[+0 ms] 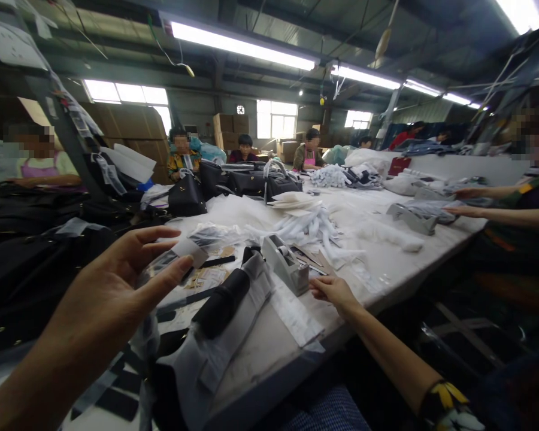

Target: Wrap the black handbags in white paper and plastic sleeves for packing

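Between the thumb and fingers of my left hand (121,275) is a clear plastic wrap with a white patch (191,252), raised above the table. My right hand (335,291) is pinched at the front end of a grey tape dispenser (285,263); whatever lies between its fingertips is too small to make out. Left of the dispenser, a black padded handle (222,302) lies in a white wrapping sheet (247,323) that hangs towards me. Flat strips (314,258) lie just behind the dispenser.
Black handbags (186,194) crowd the left and far side of the table (269,353). White wrapping rolls (309,230) are heaped beyond the dispenser. At right, a co-worker's hands (465,209) are near another dispenser (413,218). Other people sit across the table.
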Motion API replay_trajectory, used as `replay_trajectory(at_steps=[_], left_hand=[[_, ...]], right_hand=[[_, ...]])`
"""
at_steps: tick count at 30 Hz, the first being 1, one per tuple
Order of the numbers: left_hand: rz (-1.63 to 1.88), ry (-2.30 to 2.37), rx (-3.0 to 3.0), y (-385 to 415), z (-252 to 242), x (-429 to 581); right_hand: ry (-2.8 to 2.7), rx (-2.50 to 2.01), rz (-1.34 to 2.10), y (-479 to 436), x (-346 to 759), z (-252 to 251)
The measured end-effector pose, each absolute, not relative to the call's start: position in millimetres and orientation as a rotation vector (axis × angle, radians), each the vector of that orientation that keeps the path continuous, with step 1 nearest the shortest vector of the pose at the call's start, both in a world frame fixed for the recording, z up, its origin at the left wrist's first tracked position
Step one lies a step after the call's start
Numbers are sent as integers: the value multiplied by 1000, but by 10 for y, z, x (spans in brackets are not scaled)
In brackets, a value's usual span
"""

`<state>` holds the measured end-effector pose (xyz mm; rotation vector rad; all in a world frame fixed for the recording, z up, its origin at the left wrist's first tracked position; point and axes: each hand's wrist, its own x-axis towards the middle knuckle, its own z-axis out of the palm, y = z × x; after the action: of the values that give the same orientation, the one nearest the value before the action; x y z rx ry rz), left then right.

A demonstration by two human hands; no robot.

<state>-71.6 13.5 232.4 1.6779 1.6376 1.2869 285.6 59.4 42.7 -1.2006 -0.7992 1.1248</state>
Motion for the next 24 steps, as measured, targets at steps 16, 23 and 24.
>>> replay_trajectory(at_steps=[16,23,24], left_hand=[[1426,1342,1860,141,2185,-671],[1466,1296,1863,120,2139,-699],[1468,1304,1859,114,2145,-699]], right_hand=[[-1318,-603,1310,127,1205,1874],[-1374,-702,1213,322,1000,1874],[-1371,-705,1228,333,1002,1865]])
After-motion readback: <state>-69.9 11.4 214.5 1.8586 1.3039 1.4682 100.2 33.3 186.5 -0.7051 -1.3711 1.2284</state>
